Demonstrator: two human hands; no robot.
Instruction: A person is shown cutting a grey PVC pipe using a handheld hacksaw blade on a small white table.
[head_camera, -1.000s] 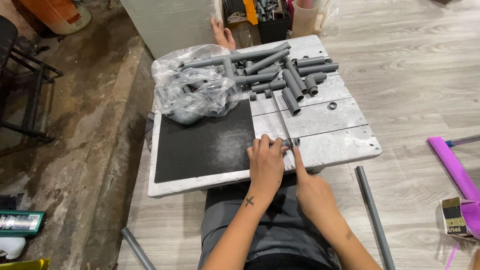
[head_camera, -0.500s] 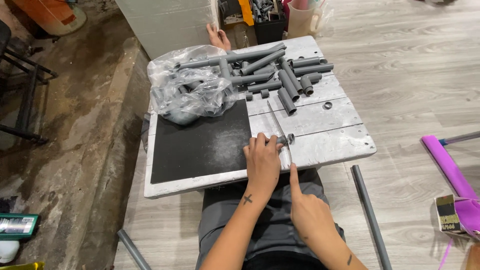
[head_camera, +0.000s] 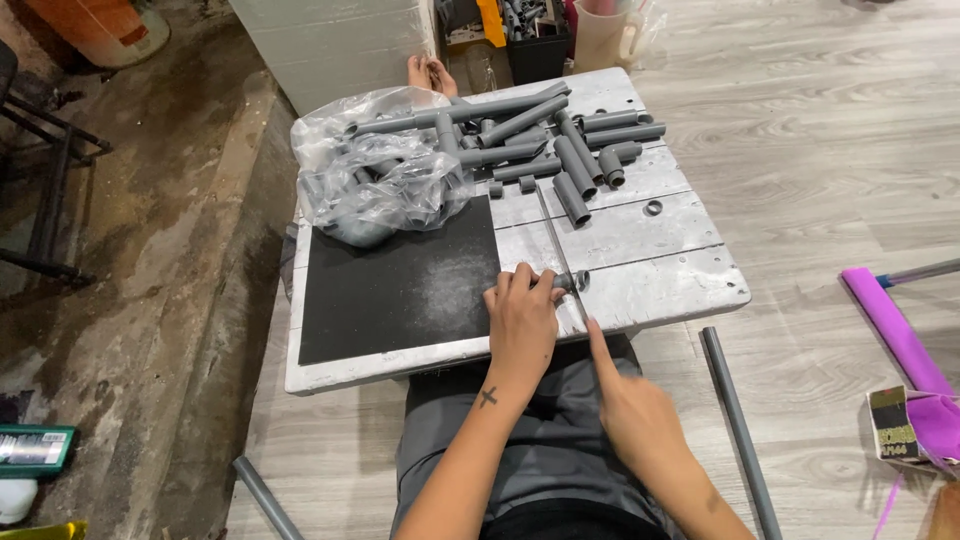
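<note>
My left hand (head_camera: 522, 318) presses down on a short grey pipe piece (head_camera: 574, 281) at the front of the white work table (head_camera: 660, 285). A thin blade-like strip (head_camera: 553, 232) runs across the table beside that piece, from the pipe pile toward me. My right hand (head_camera: 628, 405) is off the table's front edge, over my lap. Its index finger lies stretched along the strip's near end and its other fingers are curled. A black mat (head_camera: 390, 290) covers the table's left part.
Several grey pipes (head_camera: 560, 150) and a clear plastic bag of fittings (head_camera: 375, 185) fill the table's far half, with a small ring (head_camera: 653, 208) nearby. Long grey pipes (head_camera: 735, 420) lie on the floor. A purple strip (head_camera: 895, 330) and small box (head_camera: 893, 425) sit right. Another person's feet (head_camera: 430, 72) are beyond the table.
My right hand has drawn back toward my body, off the table edge, with the thin strip. My left hand has stayed on the pipe piece.
</note>
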